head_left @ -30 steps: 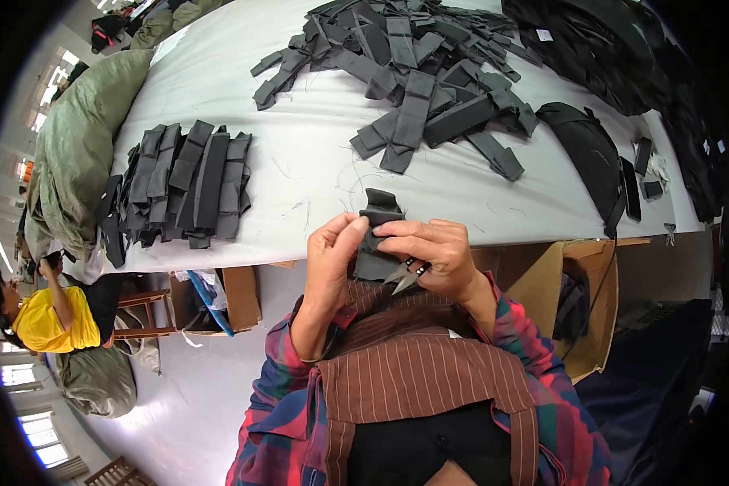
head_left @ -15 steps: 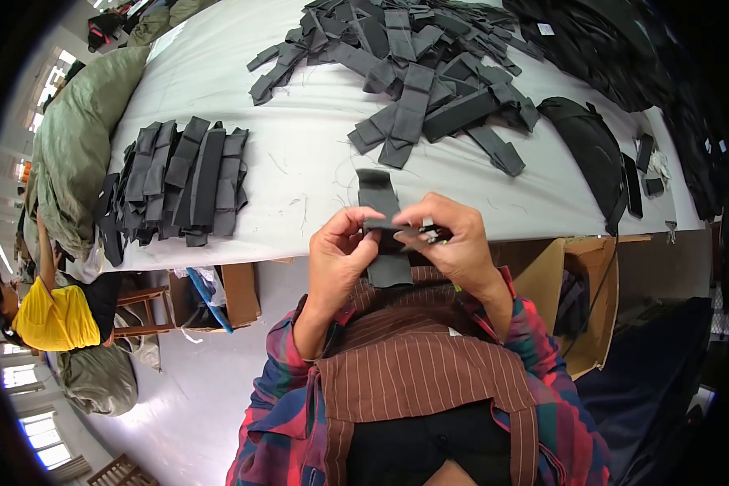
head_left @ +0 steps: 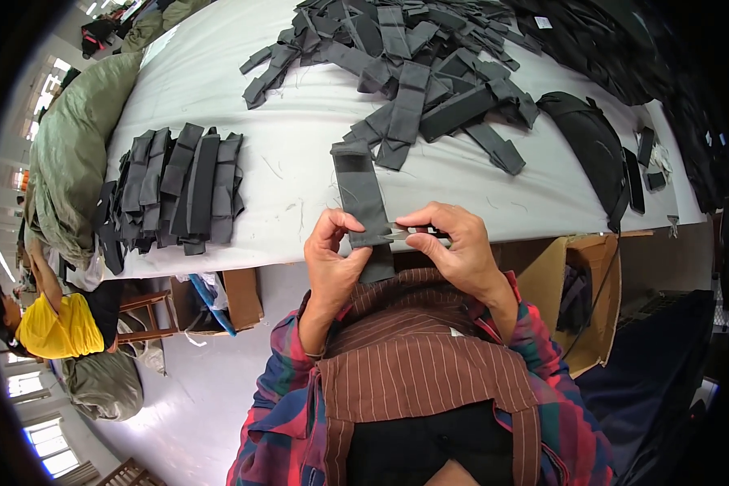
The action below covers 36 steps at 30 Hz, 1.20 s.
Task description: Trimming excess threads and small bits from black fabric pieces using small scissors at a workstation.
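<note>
My left hand [head_left: 338, 247] pinches a dark grey fabric strip [head_left: 358, 190] at its right edge, above the table's front edge. The strip's far part points away over the white tabletop, and its near end hangs down toward my apron. My right hand [head_left: 455, 247] is closed around small thread snips [head_left: 400, 234], whose pale metal blades meet the strip's right edge. Most of the snips' handle is hidden by my fingers. A row of similar grey strips [head_left: 178, 186] lies side by side on the left.
A heap of loose grey strips [head_left: 405, 89] covers the table's far middle. A black pouch-like piece [head_left: 583, 142], a phone [head_left: 633, 180] and dark fabric [head_left: 599, 49] lie on the right. Cardboard boxes [head_left: 599, 308] stand below. A person in yellow [head_left: 57, 324] is at the left beside green bundles [head_left: 81, 154].
The fabric strip has been unfolded and its far end has swung away and left. The snips' blades now show at its edge, and my right hand has opened out slightly.
</note>
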Motion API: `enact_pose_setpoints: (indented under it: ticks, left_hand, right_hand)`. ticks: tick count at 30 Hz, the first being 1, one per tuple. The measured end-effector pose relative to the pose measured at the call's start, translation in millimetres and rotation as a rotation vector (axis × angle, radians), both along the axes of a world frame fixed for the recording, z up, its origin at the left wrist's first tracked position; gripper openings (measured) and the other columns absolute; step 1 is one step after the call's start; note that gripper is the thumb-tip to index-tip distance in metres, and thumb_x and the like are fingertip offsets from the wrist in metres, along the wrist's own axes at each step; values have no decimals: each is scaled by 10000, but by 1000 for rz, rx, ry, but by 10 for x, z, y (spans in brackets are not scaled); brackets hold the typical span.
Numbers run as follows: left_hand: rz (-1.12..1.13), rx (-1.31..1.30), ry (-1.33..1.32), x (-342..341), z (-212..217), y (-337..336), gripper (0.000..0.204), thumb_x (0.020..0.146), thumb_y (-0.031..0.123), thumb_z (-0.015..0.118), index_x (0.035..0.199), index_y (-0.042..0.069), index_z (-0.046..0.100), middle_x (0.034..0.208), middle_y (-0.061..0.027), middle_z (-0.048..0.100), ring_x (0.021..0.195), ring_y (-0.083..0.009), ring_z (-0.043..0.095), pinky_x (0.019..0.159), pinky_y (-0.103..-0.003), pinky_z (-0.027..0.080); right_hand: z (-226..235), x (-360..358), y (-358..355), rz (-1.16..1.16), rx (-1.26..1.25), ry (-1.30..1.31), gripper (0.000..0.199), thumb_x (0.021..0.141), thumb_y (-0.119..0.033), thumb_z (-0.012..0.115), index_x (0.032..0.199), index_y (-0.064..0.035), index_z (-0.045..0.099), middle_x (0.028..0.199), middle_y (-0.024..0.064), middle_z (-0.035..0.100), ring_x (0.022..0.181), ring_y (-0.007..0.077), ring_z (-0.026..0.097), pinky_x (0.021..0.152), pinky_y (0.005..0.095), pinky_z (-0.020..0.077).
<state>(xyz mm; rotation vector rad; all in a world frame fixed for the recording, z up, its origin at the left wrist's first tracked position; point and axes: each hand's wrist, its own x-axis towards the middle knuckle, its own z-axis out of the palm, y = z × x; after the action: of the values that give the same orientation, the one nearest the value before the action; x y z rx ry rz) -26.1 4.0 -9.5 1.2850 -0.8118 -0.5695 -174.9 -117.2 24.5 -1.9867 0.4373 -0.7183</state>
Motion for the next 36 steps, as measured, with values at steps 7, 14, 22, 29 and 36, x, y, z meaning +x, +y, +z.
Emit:
enact_pose_setpoints:
  ticks: [7, 14, 22, 29, 36]
  left_hand:
    - [-7, -13, -5, -26, 0, -20, 255, 678, -126, 625, 854, 31, 528, 843, -3, 496, 819, -83, 510, 803, -221, 425]
    - [-3, -1, -14, -16, -7, -14, 252, 681, -117, 642, 851, 36, 534, 835, -5, 499, 804, -86, 503, 791, -228, 428]
    - [-9, -40, 4, -9, -21, -46, 232, 728, -111, 663, 850, 43, 540, 874, -22, 565, 848, -96, 552, 808, -229, 428]
    - [1, -66, 30, 20, -71, -56, 243, 738, -119, 666, 849, 53, 536, 889, -24, 578, 858, -97, 559, 815, -228, 428]
    - [14, -56, 52, -1, -53, -54, 240, 743, -118, 665, 852, 51, 535, 882, -22, 569, 843, -95, 551, 803, -220, 417]
  right_hand:
    - [-8, 99, 41, 0, -180, -8, 137, 752, -140, 709, 874, -81, 686, 732, 41, 639, 638, 210, 566, 648, 314, 386]
    - [-11, 124, 32, 6, -209, 7, 130, 734, -163, 734, 833, -92, 688, 682, 22, 618, 605, 183, 539, 626, 306, 359]
    - [-51, 68, -19, -71, 107, -8, 114, 747, -118, 721, 852, -84, 694, 712, 33, 638, 643, 178, 561, 661, 284, 378]
    - [18, 27, -104, -15, -83, 43, 123, 739, -116, 718, 858, -91, 696, 706, 28, 638, 646, 179, 566, 651, 280, 372]
    - [-21, 67, -121, 16, -180, 25, 100, 710, -132, 737, 792, -104, 687, 680, 7, 627, 615, 186, 543, 607, 297, 336]
